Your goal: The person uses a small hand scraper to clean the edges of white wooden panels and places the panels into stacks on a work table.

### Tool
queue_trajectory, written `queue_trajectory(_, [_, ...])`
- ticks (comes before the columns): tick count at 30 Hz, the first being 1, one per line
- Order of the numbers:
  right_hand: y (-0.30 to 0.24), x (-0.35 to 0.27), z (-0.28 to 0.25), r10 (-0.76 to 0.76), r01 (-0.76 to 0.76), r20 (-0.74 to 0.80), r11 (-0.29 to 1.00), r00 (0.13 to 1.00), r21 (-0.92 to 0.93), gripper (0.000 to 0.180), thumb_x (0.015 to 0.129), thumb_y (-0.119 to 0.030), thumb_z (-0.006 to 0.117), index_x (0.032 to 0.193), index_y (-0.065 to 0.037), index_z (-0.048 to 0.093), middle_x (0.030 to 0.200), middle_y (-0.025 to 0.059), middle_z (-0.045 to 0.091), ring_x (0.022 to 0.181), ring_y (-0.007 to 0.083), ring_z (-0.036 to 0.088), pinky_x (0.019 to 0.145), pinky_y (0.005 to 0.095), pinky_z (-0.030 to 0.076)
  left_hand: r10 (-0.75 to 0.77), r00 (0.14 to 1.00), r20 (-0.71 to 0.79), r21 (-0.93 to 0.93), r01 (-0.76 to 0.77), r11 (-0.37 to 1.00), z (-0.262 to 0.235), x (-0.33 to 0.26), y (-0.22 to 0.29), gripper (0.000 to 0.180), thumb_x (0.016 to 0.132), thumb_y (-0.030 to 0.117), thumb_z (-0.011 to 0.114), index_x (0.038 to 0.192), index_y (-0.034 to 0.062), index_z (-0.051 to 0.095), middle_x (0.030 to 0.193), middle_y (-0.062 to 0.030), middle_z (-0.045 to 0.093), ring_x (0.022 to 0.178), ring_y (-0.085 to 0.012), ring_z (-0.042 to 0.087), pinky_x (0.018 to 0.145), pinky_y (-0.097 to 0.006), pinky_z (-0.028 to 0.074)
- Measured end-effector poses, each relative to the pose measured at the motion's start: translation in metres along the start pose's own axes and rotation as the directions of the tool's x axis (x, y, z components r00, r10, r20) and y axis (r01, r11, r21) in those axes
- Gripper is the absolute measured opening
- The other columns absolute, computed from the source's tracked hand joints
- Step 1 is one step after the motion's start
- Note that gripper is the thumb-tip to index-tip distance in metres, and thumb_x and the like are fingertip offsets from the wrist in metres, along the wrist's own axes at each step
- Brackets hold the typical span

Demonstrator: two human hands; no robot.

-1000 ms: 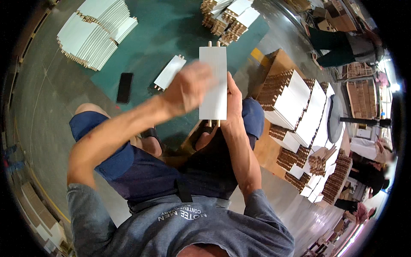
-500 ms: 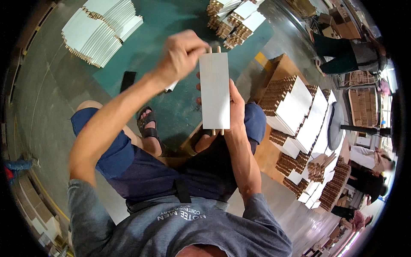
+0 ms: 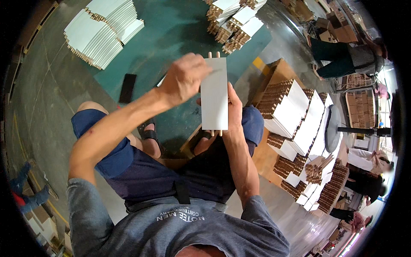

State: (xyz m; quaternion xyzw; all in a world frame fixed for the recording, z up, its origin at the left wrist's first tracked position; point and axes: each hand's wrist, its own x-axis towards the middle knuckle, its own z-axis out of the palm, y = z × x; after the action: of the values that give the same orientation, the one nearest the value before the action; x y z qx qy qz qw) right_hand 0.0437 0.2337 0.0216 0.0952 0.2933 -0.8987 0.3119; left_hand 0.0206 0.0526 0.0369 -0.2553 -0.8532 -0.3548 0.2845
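Note:
I hold a narrow white panel [image 3: 214, 95] upright over my knees, with short wooden dowels sticking out of its top and bottom ends. My right hand [image 3: 233, 109] grips the panel's right edge from behind. My left hand [image 3: 184, 77] is at the panel's upper left corner, fingers curled against its edge near the top dowels. Whether the left hand holds a small piece I cannot tell.
Stacks of white panels [image 3: 102, 32] lie at the far left, more stacks [image 3: 233, 19] at the top and several [image 3: 295, 120] to my right beside a cardboard box [image 3: 274, 73]. A black phone [image 3: 127, 88] lies on the green mat [image 3: 171, 38]. Other people [image 3: 342, 53] are at the right.
My left hand has come down from above the panel's top end to its upper left corner. The panel itself has stayed upright in my right hand.

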Motion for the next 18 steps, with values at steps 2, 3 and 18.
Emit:
queue_trajectory(2, [0.000, 0.007, -0.011, -0.002, 0.003, -0.011, 1.000, 1.000, 0.015, 0.048, 0.106, -0.042, 0.035, 0.127, -0.004, 0.057, 0.104, 0.0119, 0.069, 0.086, 0.0208, 0.068, 0.074, 0.0352, 0.058, -0.017, 1.000, -0.007, -0.016, 0.017, 1.000, 0.004, -0.001, 0.004, 0.015, 0.077, 0.000, 0.073, 0.092, 0.0005, 0.071, 0.083, -0.0116, 0.064, 0.078, -0.0305, 0.063, 0.067, -0.039, 0.051])
queue_trajectory(3, [0.003, 0.012, -0.026, 0.005, -0.010, 0.072, 0.997, 0.997, 0.079, 0.048, 0.106, -0.041, 0.036, 0.131, -0.003, 0.055, 0.112, 0.0134, 0.066, 0.092, 0.0232, 0.067, 0.078, 0.0373, 0.057, -0.028, 1.000, -0.007, -0.026, 0.028, 0.999, 0.004, -0.002, 0.008, 0.016, 0.076, 0.000, 0.074, 0.091, 0.0008, 0.070, 0.083, -0.0115, 0.064, 0.078, -0.0307, 0.063, 0.067, -0.040, 0.052])
queue_trajectory(18, [0.034, 0.055, -0.079, -0.054, -0.118, -0.322, 0.864, 0.945, -0.490, 0.043, 0.098, -0.042, 0.057, 0.123, -0.008, 0.056, 0.107, 0.0067, 0.061, 0.099, 0.0233, 0.059, 0.085, 0.0435, 0.049, 0.423, 0.905, -0.036, -0.355, -0.407, 0.841, -0.040, -0.017, 0.100, 0.014, 0.070, 0.013, 0.066, 0.065, 0.0019, 0.059, 0.077, -0.0072, 0.056, 0.079, -0.0212, 0.060, 0.061, -0.033, 0.051])
